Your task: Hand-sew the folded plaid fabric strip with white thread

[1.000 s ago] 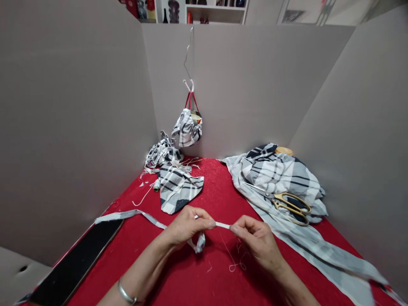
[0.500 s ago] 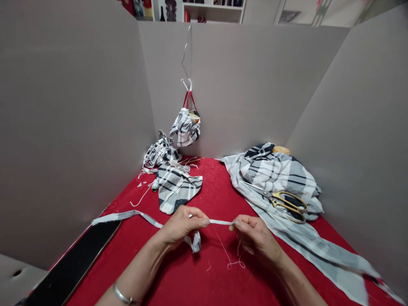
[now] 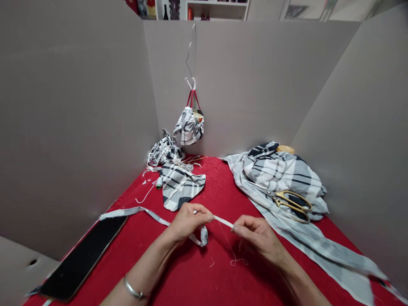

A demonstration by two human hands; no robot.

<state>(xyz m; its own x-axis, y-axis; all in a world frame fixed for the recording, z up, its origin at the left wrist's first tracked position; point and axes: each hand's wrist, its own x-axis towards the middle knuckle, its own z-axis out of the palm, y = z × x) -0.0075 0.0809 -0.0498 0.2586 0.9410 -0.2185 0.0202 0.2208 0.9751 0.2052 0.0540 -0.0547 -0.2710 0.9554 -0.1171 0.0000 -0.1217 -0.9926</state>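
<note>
Between my hands a narrow folded fabric strip point(image 3: 223, 221) is stretched, slanting down to the right. My left hand point(image 3: 190, 221) pinches it between thumb and fingers; the rest of the strip loops below that hand and trails left across the red cloth to a phone. My right hand point(image 3: 255, 233) pinches the strip's other end with closed fingertips. A thin loose thread point(image 3: 234, 255) hangs from the strip and curls on the cloth beneath. Whether a needle is in my right fingers cannot be made out.
Gold-handled scissors point(image 3: 287, 202) lie on a heap of plaid fabric point(image 3: 280, 170) at right. A plaid piece point(image 3: 181, 185), a thread spool point(image 3: 159, 183) and scraps point(image 3: 164, 151) lie at back left. A black phone point(image 3: 86, 259) rests front left. A plaid pouch point(image 3: 189, 127) hangs from a hook.
The strip between my hands has tilted, its right end now lower. The loop under my left hand has shifted and opened. The whole view has shifted slightly.
</note>
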